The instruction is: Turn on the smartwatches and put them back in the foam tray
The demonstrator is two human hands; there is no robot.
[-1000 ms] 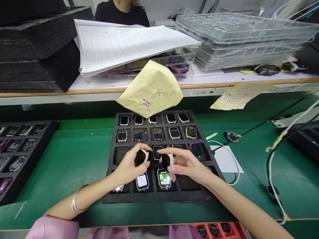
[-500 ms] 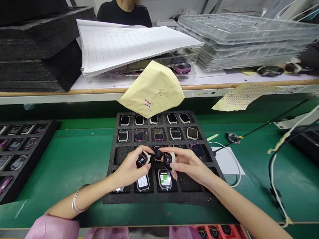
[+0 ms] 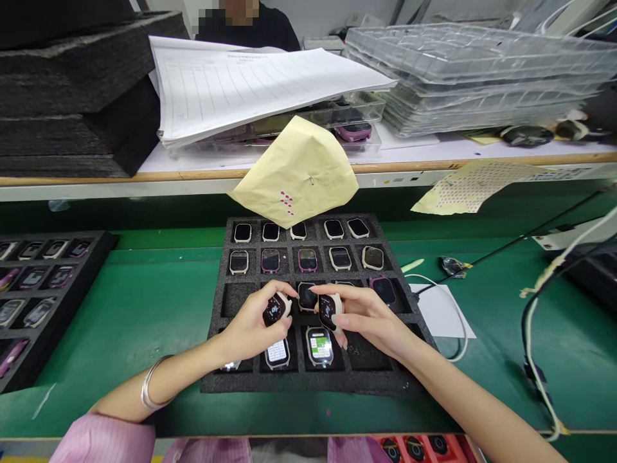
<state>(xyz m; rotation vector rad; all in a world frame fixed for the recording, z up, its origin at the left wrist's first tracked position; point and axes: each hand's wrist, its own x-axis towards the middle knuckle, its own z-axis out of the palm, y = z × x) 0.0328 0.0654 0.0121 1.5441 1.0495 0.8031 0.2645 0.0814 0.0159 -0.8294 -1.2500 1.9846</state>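
My left hand (image 3: pixel 250 325) is closed around a cream-cased smartwatch body (image 3: pixel 274 308) whose dark screen shows a small lit logo. My right hand (image 3: pixel 369 318) grips a second cream smartwatch body (image 3: pixel 328 310), its screen also showing a logo. Both hands hover side by side over a black foam tray (image 3: pixel 231 299) of watch bodies on the green bench. Just below my fingers two watches in the tray's front row have lit screens, one white (image 3: pixel 277 352) and one green (image 3: pixel 320 345). A silver bangle (image 3: pixel 147 386) circles my left wrist.
A second foam tray (image 3: pixel 72 283) of watches lies at the left. A yellow paper sheet (image 3: pixel 296 170) hangs off the shelf over the tray's back row. The shelf carries papers (image 3: pixel 250 80), black foam slabs (image 3: pixel 72 83) and clear plastic trays (image 3: pixel 477 71). Cables (image 3: pixel 535 302) run at right. A person sits behind.
The two held watch screens, dark a second ago, now show small lit logos. My hands have barely shifted.
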